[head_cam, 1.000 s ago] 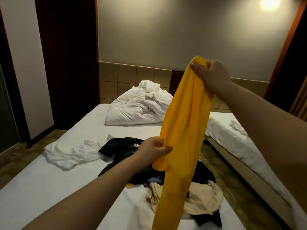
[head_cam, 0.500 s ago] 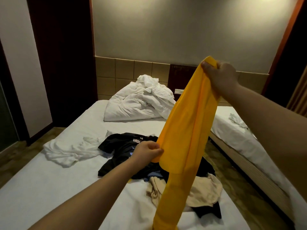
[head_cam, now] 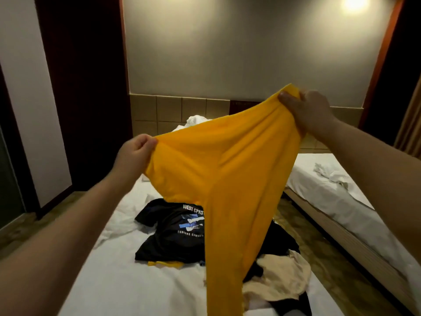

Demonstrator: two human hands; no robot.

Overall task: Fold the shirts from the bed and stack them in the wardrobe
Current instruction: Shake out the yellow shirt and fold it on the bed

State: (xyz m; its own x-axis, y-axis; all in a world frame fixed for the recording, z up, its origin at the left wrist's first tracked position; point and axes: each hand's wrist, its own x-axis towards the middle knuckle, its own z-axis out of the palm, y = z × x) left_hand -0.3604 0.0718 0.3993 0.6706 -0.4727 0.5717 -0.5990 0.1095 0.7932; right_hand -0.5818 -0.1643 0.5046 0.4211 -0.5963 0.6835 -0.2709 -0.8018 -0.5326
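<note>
A yellow shirt (head_cam: 227, 179) hangs in the air above the bed (head_cam: 127, 288), stretched between both hands. My left hand (head_cam: 133, 156) pinches one edge at the lower left. My right hand (head_cam: 307, 110) grips the bunched top edge, higher up on the right. The shirt's long lower part drapes down over the pile. Under it lies a black printed T-shirt (head_cam: 173, 231), with a beige garment (head_cam: 282, 277) and other dark clothes beside it, partly hidden by the yellow cloth.
A crumpled white duvet (head_cam: 196, 120) peeks out behind the yellow shirt at the bed's head. A second bed (head_cam: 341, 197) stands to the right across a narrow floor gap. Dark wooden panels (head_cam: 82, 87) line the left wall.
My left hand has risen and pulled out to the left with the shirt's edge, spreading the cloth wide. My right hand keeps its grip. The view has shifted closer over the pile.
</note>
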